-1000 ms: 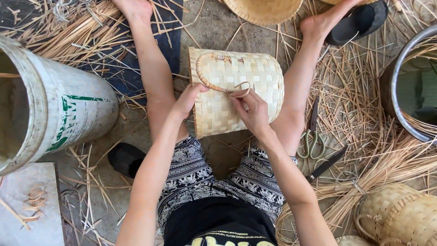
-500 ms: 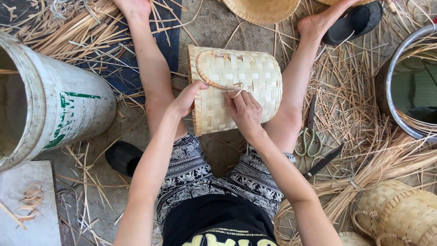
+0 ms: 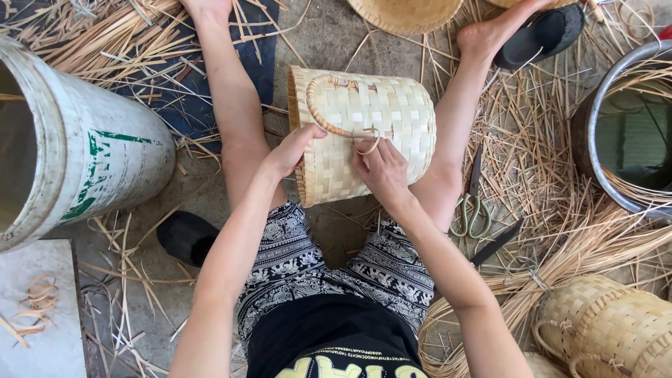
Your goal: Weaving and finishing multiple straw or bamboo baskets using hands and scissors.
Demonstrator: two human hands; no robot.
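Note:
A woven bamboo basket [image 3: 388,115] lies on its side between my outstretched legs, mouth toward the left. A curved rattan handle [image 3: 318,105] arches over its side. My left hand [image 3: 290,150] holds the basket's rim at the lower left. My right hand [image 3: 378,168] pinches the thin strip loop where the handle's end meets the weave, fingers closed on it.
A large white plastic bucket [image 3: 84,154] lies at left. Scissors [image 3: 472,210] and a dark knife [image 3: 497,243] rest by my right knee. A metal basin [image 3: 616,126] with strips stands at right. Finished baskets [image 3: 602,322] sit at lower right. Straw strips litter the ground; black sandals [image 3: 185,238] lie nearby.
My right hand has shifted slightly along the handle's end, working the strip loop. The basket has turned a little; my left hand stays on the rim.

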